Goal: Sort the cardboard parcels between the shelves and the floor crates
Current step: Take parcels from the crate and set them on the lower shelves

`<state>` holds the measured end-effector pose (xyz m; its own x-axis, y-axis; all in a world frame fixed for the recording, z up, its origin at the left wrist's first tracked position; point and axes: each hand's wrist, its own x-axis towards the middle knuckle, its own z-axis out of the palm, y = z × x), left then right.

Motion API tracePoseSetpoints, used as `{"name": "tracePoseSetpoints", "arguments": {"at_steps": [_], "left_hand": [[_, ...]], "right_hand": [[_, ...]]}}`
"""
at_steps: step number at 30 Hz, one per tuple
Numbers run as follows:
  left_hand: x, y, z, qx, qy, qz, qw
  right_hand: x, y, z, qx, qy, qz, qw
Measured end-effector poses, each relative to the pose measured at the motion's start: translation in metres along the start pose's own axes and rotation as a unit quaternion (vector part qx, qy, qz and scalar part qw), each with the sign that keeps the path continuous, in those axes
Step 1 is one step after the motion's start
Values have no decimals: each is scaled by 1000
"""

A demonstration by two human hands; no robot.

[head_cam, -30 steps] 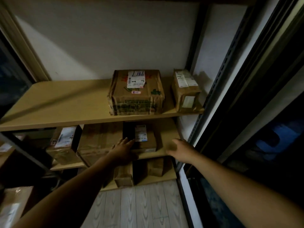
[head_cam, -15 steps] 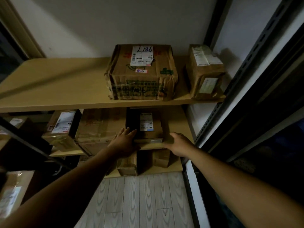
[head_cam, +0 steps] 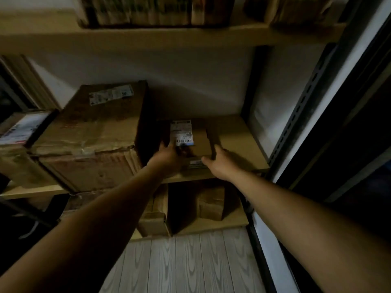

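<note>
A small flat cardboard parcel (head_cam: pixel 198 142) with a white shipping label lies on the middle shelf (head_cam: pixel 239 142), right of centre. My left hand (head_cam: pixel 169 157) grips its front left corner, fingers over the label's lower edge. My right hand (head_cam: pixel 220 161) clasps its front right corner, thumb along the front edge. A large crumpled carton (head_cam: pixel 93 136) stands directly left of the parcel on the same shelf.
Another labelled box (head_cam: pixel 19 132) sits at the far left. The upper shelf (head_cam: pixel 148 37) carries blurred cartons at the top. Two small boxes (head_cam: pixel 156 216) (head_cam: pixel 211 206) rest on the bottom shelf above the pale plank floor (head_cam: pixel 186 263). A perforated metal upright (head_cam: pixel 300 111) stands at right.
The view has dropped and come closer to the middle shelf. Both hands have reached further in and closed on the small parcel's front corners.
</note>
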<state>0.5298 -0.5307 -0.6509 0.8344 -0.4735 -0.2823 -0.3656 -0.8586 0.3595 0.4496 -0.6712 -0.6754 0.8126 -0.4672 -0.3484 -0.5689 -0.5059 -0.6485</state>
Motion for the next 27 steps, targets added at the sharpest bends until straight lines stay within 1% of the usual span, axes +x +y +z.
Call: {"name": "tracePoseSetpoints", "arguments": {"at_steps": [2, 4, 7, 9, 12, 17, 21, 24, 27], "left_hand": [[7, -4, 15, -64, 23, -19, 998], [15, -5, 26, -109, 63, -32, 992], [22, -5, 33, -132, 115, -43, 984], [22, -7, 37, -164, 146, -39, 975], [20, -10, 44, -211, 145, -34, 966], [12, -14, 51, -284, 137, -53, 948], [4, -18, 54, -322, 157, -31, 933], [-2, -20, 61, -349, 185, 3, 919], [-4, -21, 64, -381, 196, 13, 904]], "right_hand": [[10, 5, 13, 38, 23, 3, 999], [19, 7, 20, 72, 35, -6, 997], [27, 11, 24, 92, 43, -14, 995], [31, 16, 26, 107, 79, -28, 991], [33, 28, 26, 109, 126, -33, 986], [21, 34, 30, 153, 127, -40, 979], [12, 33, 31, 194, 145, -54, 969], [5, 33, 35, 197, 167, -69, 964], [3, 33, 37, 199, 176, -72, 961]]}}
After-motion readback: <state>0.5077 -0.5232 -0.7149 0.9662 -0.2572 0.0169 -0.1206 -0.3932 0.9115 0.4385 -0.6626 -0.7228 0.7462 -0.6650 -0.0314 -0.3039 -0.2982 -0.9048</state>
